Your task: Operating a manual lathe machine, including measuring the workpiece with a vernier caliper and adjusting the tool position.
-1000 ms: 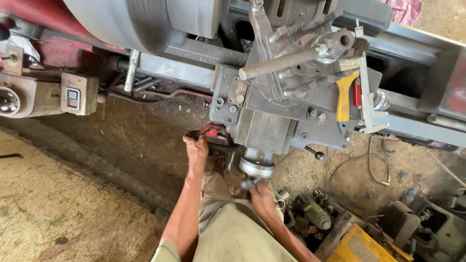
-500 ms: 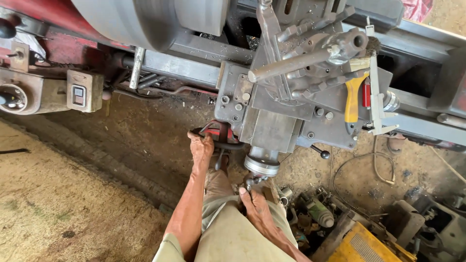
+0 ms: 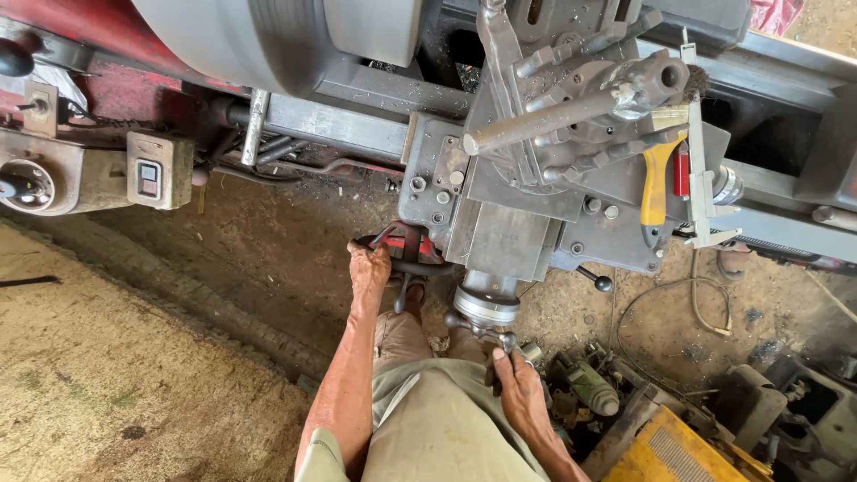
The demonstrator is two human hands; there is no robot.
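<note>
Item: lathe carriage (image 3: 518, 214), grey, seen from above, you standing against it.

Left hand (image 3: 370, 268): clenched over the rim of the red handwheel (image 3: 406, 250) on the carriage front. The wheel lies under and just right of your palm, partly hidden by it.

Right hand (image 3: 520, 393): fingers wrapped on the small crank handle (image 3: 486, 332) below the round grey dial (image 3: 486, 305). The handle sticks out of the top of your fist, touching it; the dial sits just above.

Risks, as judged:
- Trouser leg (image 3: 420, 393) hangs close beside both handles; loose cloth could catch on a turning wheel.
- The big drum (image 3: 268, 36) sits well above your left arm; leaning in would bring the sleeve toward it.
- Yellow-handled brush (image 3: 659, 178) and steel caliper (image 3: 701, 170) rest loose on the carriage; shaking or travel could drop them.
- Floor at your right foot is crowded with motor parts (image 3: 589, 384), a cable (image 3: 678, 303) and a yellow box (image 3: 678, 455); a step back could trip you.
- Metal chips lie on the bed (image 3: 357, 125); a bare hand brushing there could be cut.
</note>
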